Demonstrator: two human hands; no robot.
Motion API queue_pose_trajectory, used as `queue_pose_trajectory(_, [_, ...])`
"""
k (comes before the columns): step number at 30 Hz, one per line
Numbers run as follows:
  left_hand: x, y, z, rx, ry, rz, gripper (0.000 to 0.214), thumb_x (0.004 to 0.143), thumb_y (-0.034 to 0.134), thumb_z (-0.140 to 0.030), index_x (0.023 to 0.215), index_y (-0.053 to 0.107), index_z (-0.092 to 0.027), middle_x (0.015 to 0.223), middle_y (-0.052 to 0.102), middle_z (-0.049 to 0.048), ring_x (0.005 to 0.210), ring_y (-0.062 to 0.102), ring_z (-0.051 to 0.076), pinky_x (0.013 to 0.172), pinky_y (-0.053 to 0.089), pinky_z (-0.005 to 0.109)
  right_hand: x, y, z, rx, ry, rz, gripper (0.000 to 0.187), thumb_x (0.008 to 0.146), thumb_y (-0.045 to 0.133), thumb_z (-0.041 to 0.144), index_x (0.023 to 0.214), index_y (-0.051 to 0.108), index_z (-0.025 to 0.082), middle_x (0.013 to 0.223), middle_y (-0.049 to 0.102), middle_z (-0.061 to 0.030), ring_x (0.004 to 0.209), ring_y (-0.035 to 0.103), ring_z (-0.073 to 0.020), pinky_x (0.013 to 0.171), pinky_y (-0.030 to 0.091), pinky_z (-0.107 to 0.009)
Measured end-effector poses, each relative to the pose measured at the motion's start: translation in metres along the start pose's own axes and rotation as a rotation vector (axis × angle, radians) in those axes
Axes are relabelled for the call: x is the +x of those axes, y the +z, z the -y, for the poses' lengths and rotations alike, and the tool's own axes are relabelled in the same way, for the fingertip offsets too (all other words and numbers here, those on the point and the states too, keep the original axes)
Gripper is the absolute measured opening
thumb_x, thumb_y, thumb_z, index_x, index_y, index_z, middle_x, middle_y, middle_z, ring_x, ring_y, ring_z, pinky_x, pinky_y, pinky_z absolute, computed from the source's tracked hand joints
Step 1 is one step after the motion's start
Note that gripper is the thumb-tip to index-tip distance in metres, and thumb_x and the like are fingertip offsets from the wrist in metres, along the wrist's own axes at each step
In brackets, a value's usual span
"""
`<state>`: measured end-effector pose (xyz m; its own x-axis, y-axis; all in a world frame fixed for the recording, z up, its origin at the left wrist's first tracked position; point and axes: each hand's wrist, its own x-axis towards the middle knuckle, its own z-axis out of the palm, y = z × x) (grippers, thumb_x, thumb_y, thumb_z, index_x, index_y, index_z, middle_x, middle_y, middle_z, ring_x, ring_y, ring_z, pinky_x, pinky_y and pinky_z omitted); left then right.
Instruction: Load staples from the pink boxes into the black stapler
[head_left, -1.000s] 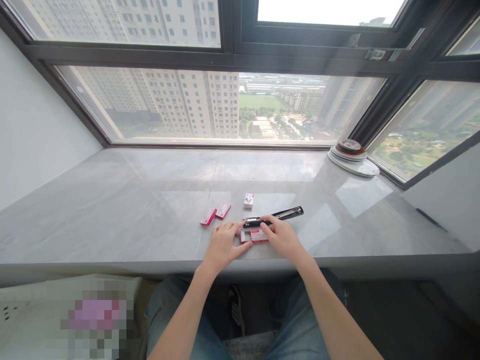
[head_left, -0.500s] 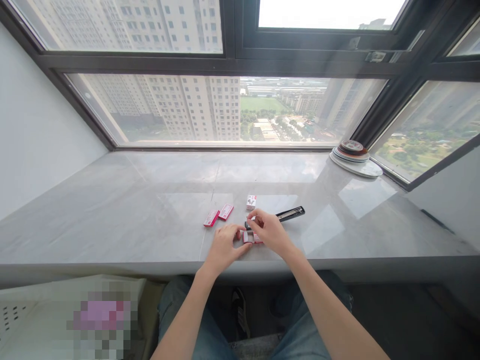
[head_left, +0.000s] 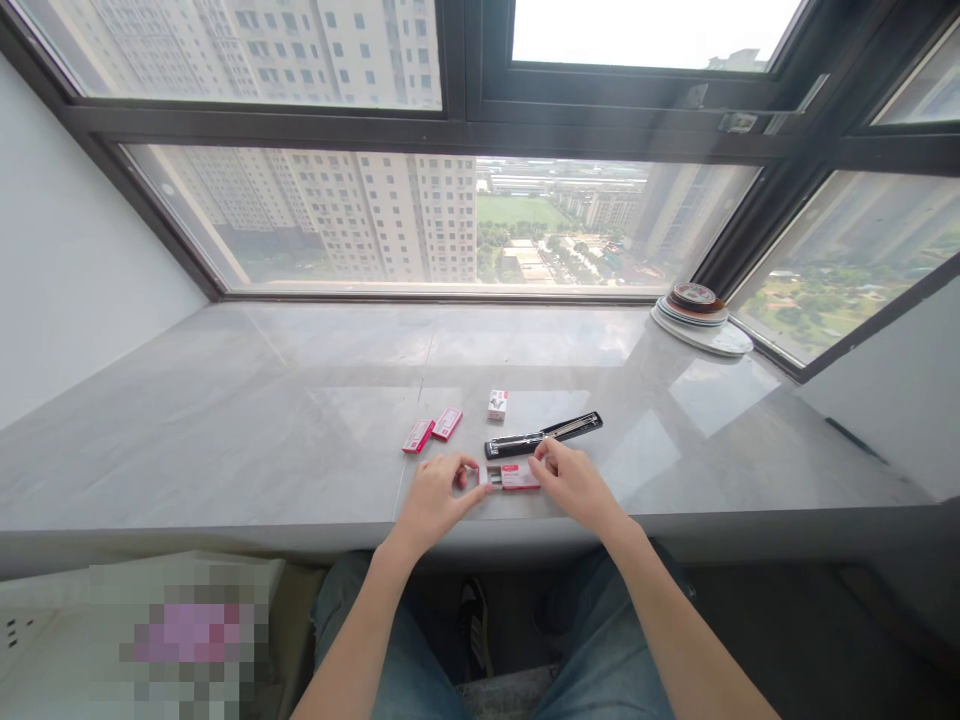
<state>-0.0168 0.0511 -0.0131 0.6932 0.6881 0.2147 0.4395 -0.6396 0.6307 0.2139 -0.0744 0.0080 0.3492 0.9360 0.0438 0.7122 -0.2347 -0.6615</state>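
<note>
A red-and-white staple box (head_left: 520, 477) lies near the counter's front edge with its inner tray drawn out to the left. My left hand (head_left: 437, 497) pinches the tray's left end between thumb and fingers. At the opposite end, the closed fingers of my right hand (head_left: 576, 480) grip the box's sleeve. Just behind it, a black stapler (head_left: 517, 444) lies opened out flat, its metal channel showing. Two more red-and-white boxes, one box (head_left: 418, 436) and another box (head_left: 448, 424), touch or nearly touch to the left. A small white box (head_left: 497, 404) stands behind the stapler.
The grey marble-like counter (head_left: 225, 440) runs along a dark-framed window. A stack of plates and lids (head_left: 701, 305) sits in the far right corner. Below the counter on the left is a pale container (head_left: 67, 640) with a blurred patch.
My right hand has moved from over the stapler down and right to the staple box's right end, uncovering the stapler. The view has shifted slightly.
</note>
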Motion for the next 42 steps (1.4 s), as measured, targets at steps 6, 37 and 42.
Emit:
queue_pose_trajectory(6, [0.001,0.013,-0.014,0.135,-0.006,-0.028,0.038,0.105,0.040,-0.042,0.076,0.058,-0.024,0.074,0.065,0.0015,0.080,0.060,0.022,0.080,0.038,0.037,-0.008,0.007,-0.017,-0.011,-0.025,0.067,0.041,0.101,0.046,0.050,0.072,0.054,0.022,0.066,0.060,0.0000,0.061,0.051,-0.0161,0.057,0.030,-0.027])
queue_pose_trajectory(37, [0.044,0.018,0.000,0.065,-0.077,-0.010,0.030,0.093,0.061,-0.055,0.112,0.072,-0.034,0.077,0.068,-0.0029,0.072,0.063,0.017,0.062,0.036,0.027,0.071,-0.019,-0.004,0.056,-0.218,0.113,0.032,0.081,0.075,0.048,0.098,0.069,0.023,0.061,0.046,0.0078,0.059,0.041,-0.0117,0.059,0.028,-0.024])
queue_pose_trajectory(42, [0.037,0.015,-0.008,0.056,-0.071,-0.047,0.033,0.099,0.052,-0.052,0.119,0.071,-0.033,0.086,0.068,0.0000,0.077,0.063,0.018,0.067,0.041,0.029,0.070,-0.015,-0.009,-0.085,-0.199,0.099,0.029,0.079,0.076,0.041,0.101,0.069,0.024,0.066,0.053,0.0055,0.062,0.048,-0.0133,0.060,0.026,-0.025])
